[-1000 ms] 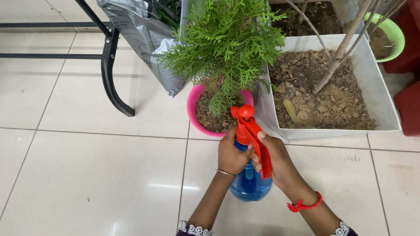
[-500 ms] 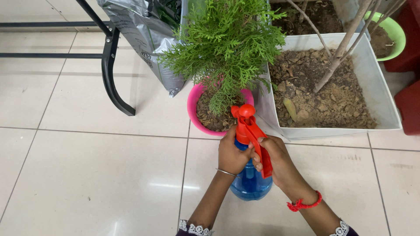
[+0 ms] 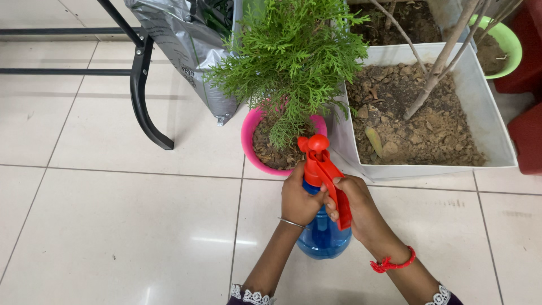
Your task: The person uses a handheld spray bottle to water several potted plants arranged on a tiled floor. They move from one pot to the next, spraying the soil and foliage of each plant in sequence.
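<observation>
1. Head view, bottle: a blue spray bottle [image 3: 323,236] with a red pump head [image 3: 322,172] stands on the tiled floor [image 3: 113,226], just in front of a pink pot [image 3: 248,144].
2. Head view, left hand [image 3: 298,199]: fingers curled around the bottle's neck below the pump head, grasping it (a thin bangle sits at the wrist).
3. Head view, right hand [image 3: 361,210]: fingers [image 3: 337,182] wrapped over the red lever, clenched on it; thumb side hidden.
4. Head view, surroundings: the pot holds a green conifer [image 3: 293,56]; beside it stands a white planter [image 3: 491,113] of soil with bare stems. A grey bag [image 3: 180,39] and a black frame [image 3: 138,85] lie behind.
</observation>
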